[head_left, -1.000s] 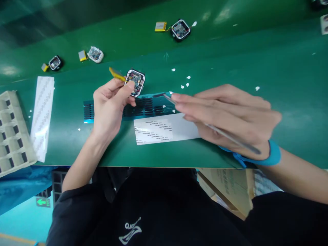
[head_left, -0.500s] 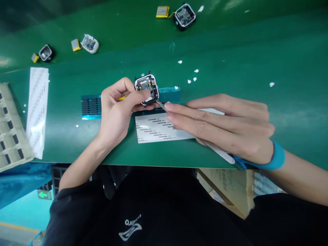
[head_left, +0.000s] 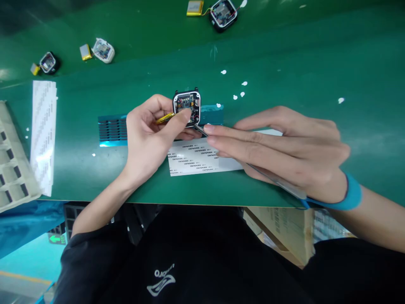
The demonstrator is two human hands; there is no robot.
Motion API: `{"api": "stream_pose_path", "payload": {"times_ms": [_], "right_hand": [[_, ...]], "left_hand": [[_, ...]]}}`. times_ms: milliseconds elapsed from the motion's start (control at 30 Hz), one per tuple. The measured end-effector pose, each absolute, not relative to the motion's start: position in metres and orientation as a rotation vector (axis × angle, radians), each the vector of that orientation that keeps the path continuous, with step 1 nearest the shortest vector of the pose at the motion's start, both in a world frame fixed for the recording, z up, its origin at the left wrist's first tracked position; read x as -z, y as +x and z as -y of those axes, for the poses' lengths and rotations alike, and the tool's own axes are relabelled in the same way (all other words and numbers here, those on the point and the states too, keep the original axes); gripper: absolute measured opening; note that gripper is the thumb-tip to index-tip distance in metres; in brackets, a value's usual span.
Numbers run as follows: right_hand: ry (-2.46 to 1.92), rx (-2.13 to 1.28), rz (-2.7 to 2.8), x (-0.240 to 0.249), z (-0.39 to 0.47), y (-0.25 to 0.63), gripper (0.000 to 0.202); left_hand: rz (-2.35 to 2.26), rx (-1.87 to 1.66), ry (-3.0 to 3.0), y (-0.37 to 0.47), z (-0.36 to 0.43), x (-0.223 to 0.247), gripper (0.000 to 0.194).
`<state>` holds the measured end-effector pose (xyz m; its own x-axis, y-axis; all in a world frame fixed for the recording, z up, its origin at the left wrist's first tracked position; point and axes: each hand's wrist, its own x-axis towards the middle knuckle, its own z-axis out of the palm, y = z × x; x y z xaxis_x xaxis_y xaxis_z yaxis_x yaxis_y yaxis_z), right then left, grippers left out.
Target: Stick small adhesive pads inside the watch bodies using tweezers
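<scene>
My left hand [head_left: 155, 131] grips an open smartwatch case [head_left: 187, 101], black with a white rim and a circuit board showing inside. Its thumb presses over the lower part of the board. A yellow-edged battery [head_left: 164, 118] sticks out between the case and the palm. In my right hand [head_left: 284, 147] is a pair of tweezers [head_left: 272, 175], closed in the fingers, whose tip meets the lower edge of the case. What the tip touches is too small to make out. Below both hands lies a white printed adhesive sheet [head_left: 193, 158].
A blue strip with dark pieces [head_left: 112, 128] lies behind my left hand. Farther back are a white watch case [head_left: 103, 50] and black watch cases [head_left: 223, 14] with batteries. A long white sheet [head_left: 43, 135] and a moulded tray [head_left: 15, 169] stand left. Several small white stickers [head_left: 242, 94] dot the table.
The watch case has shifted slightly right and turned more upright in my left hand. My right hand and the tweezers have moved a little to the right, with the tip still at the case.
</scene>
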<state>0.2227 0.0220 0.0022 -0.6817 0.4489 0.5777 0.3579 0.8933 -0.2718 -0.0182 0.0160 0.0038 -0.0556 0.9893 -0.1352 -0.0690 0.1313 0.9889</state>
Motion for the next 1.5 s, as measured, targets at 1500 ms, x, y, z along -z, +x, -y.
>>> {"api": "stream_pose_path", "payload": {"times_ms": [1500], "right_hand": [[-0.562,-0.199,2.087,0.004,-0.031,0.211,0.054]], "left_hand": [[-1.181,-1.092,0.970,-0.023,-0.015,-0.010,0.009]]}}
